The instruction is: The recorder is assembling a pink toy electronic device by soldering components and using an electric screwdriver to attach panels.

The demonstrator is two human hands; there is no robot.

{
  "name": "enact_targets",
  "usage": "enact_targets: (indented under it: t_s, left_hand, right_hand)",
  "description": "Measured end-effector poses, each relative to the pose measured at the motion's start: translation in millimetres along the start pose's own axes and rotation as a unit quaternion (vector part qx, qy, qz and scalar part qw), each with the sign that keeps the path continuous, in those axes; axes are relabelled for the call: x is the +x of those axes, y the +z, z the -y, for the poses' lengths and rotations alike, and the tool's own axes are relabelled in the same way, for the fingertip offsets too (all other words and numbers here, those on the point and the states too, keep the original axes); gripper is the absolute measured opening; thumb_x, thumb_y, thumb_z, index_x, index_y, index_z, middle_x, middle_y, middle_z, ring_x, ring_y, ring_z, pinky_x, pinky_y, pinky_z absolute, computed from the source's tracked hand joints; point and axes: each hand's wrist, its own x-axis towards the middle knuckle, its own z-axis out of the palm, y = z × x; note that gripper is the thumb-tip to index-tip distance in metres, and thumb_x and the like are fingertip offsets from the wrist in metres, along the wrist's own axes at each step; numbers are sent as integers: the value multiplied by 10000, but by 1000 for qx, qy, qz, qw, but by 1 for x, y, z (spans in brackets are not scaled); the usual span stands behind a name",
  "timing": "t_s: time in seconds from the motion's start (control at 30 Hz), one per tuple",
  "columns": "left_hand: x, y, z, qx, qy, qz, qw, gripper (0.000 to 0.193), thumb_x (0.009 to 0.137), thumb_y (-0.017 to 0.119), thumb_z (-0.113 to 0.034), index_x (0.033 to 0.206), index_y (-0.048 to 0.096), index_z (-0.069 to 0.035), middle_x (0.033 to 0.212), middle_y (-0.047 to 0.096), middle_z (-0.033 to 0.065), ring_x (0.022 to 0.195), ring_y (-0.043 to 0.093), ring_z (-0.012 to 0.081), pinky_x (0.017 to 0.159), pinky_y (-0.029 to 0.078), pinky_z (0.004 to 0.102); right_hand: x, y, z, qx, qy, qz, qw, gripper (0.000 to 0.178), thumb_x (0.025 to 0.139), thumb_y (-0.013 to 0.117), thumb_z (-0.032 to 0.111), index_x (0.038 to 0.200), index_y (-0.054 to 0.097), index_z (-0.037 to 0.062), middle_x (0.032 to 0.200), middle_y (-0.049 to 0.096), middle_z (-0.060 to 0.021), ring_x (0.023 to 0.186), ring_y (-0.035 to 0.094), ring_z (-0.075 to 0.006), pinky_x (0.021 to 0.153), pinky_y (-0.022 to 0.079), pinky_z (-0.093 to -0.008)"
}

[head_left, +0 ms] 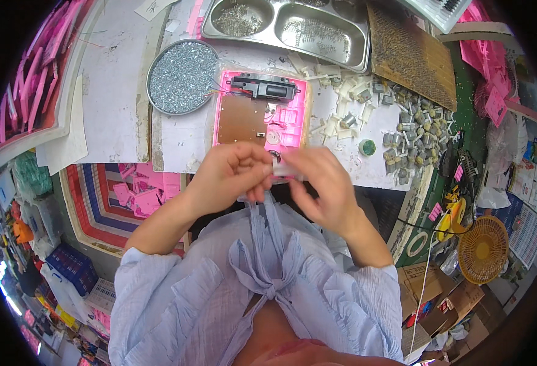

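Observation:
A pink plastic casing [301, 116] lies on the worktable before me, with a brown board [238, 119] and a black mechanism [271, 89] with thin wires on it. At its near edge my hands come together around a small white part [282, 169], with a shiny metal bit next to it. My left hand [232, 172] is closed, thumb and fingers pinched at the part's left side. From the right, my right hand [324, 190] meets the same part with slightly blurred fingers, its thumb standing lower. The fingers partly hide the white part.
A round pan of small screws [183, 76] stands left of the casing. Beyond it is a steel tray [280, 12] with small metal pieces. Small motors [412, 137], white plastic parts [341, 113] and a green-topped round item [366, 147] lie at right. Pink pieces [143, 189] fill a lower-left box.

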Motion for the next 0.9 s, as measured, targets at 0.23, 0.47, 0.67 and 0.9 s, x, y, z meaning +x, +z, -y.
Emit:
enact_targets:
  t_s: [0.23, 0.47, 0.67, 0.9]
  left_hand:
    - [21, 4, -39, 363, 169, 45, 915, 170, 943, 656, -90, 1088, 647, -2, 805, 676, 70, 672, 680, 151, 591, 532, 304]
    - [80, 8, -43, 683, 284, -29, 673, 134, 871, 698, -176, 950, 677, -69, 867, 670, 92, 775, 673, 310, 648, 543, 422]
    - [72, -9, -44, 548, 303, 0, 779, 139, 831, 724, -130, 943, 671, -66, 809, 636, 79, 719, 639, 317, 605, 507, 406]
    - [70, -11, -40, 635, 356, 51, 684, 176, 782, 752, -130, 937, 671, -102, 783, 615, 60, 705, 635, 300, 615, 500, 404]
  right_hand:
    - [-62, -24, -8, 241, 205, 31, 948, 400, 833, 728, -35, 1223, 637, -34, 1024, 718, -154, 825, 699, -244, 785, 559, -321]
    - [-64, -15, -29, 538, 264, -134, 789, 342, 933, 660, 94, 1227, 620, -77, 973, 723, -187, 846, 704, -206, 785, 566, -310]
    - [-66, -20, -37, 520, 269, -148, 797, 343, 936, 656, 85, 1238, 615, -72, 974, 723, -174, 840, 702, -199, 782, 568, -306]
    - [-57, -20, -39, 504, 275, -119, 810, 342, 935, 661, 73, 1244, 615, -65, 988, 724, -163, 850, 701, -190, 790, 571, -298]
